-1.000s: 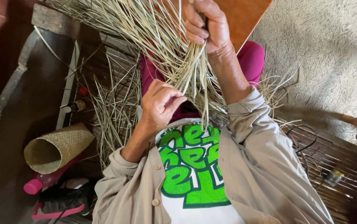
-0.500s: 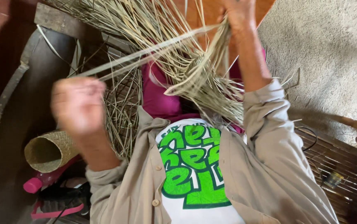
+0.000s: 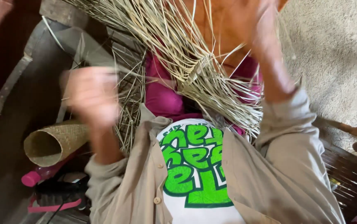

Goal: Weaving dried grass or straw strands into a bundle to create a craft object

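Setting: rough beige wall [image 3: 336,49] to the right of the woven straw piece, dark wooden boards [image 3: 17,103] to its left, slatted bench [image 3: 348,174] lower right.
Left hand [image 3: 91,97]: blurred by motion, raised left of the woven straw piece [image 3: 203,79]; seems closed on one thin strand [image 3: 120,72], but not possible to tell surely.
Right hand [image 3: 265,29]: also blurred, high at upper right edge of the woven straw piece, seems to hold the bundle of loose ends; grip not clear.
Woven straw piece: hanging over the lap, above the pink trousers [image 3: 166,97] and the white shirt with green print [image 3: 195,166]; loose strips spread out in all directions.
Step in hand, as judged: drawing one strand out to the left and tightening it.
Advice: pull straight along the strand, not across, to avoid splitting; keep the right side firm so that the weave does not loosen; take only one strand at a time.
Further left and below: rolled woven mat [image 3: 54,143], pink bottle [image 3: 37,176] under it, more loose straw [image 3: 131,108] beside the knee.
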